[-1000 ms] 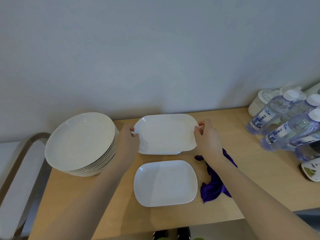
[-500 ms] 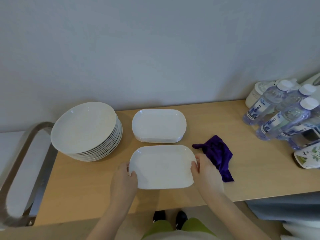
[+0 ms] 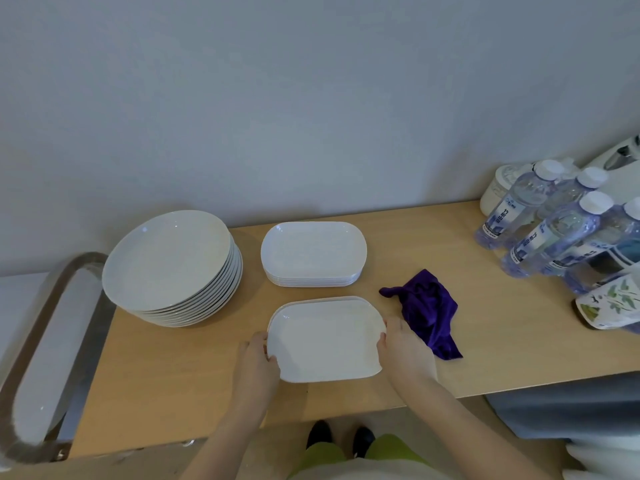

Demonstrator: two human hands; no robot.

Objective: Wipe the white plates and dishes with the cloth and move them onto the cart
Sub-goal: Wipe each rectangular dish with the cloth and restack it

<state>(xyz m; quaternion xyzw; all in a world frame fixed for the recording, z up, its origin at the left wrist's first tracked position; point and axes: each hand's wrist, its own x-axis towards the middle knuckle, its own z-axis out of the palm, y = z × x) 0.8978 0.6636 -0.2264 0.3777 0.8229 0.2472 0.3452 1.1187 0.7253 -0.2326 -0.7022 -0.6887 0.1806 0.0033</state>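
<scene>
Worktop (image 3: 502, 344): pale wood-look surface, smooth, matt. Held oblong dish (image 3: 325, 339): white, ceramic-looking, smooth with a soft sheen. Oblong dish stack (image 3: 313, 252) and round plate stack (image 3: 169, 259): same white glazed look, faint glossy highlights on the rims. Cloth (image 3: 427, 311): deep purple fabric, soft, crumpled, matt. Water bottles (image 3: 550, 233): clear glossy plastic, white plastic caps, printed labels. Cart handle (image 3: 38, 327): brushed metal, dull shine. Wall (image 3: 311, 98): plain, matt.
</scene>
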